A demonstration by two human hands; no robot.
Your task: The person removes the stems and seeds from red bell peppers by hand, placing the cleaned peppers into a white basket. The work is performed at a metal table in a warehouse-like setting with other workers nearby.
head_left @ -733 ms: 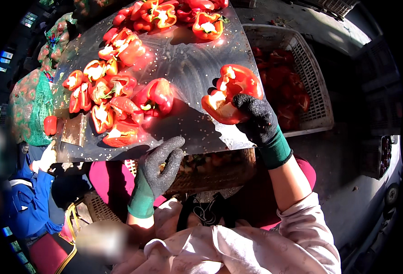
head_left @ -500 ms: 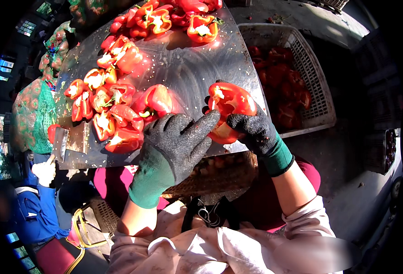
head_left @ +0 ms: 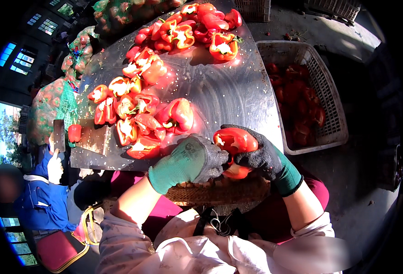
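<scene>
My right hand [head_left: 263,153], in a black-coated green glove, wraps round an opened red bell pepper [head_left: 238,139] above the near edge of the metal table [head_left: 224,100]. My left hand [head_left: 194,160], gloved alike, is closed with its fingers curled against the pepper's left side. What its fingertips hold, if anything, is hidden. Left of my hands lies a halved bell pepper [head_left: 176,115]. Several cut red peppers [head_left: 137,107] are spread beyond it, some showing pale cores and seeds. A further heap of cut peppers [head_left: 183,34] sits at the far edge.
A pale plastic crate [head_left: 331,98] holding red peppers stands right of the table. A brown basket [head_left: 215,194] sits below the table edge. At the left, a co-worker's white-gloved hand [head_left: 55,169] holds a cleaver [head_left: 59,135] near a whole pepper [head_left: 74,133]. Net sacks [head_left: 50,107] stand behind.
My left hand has turned over and curled its fingers at the pepper, where its index finger was stretched out before. The pepper is tilted and lower. The co-worker's cleaver has been raised.
</scene>
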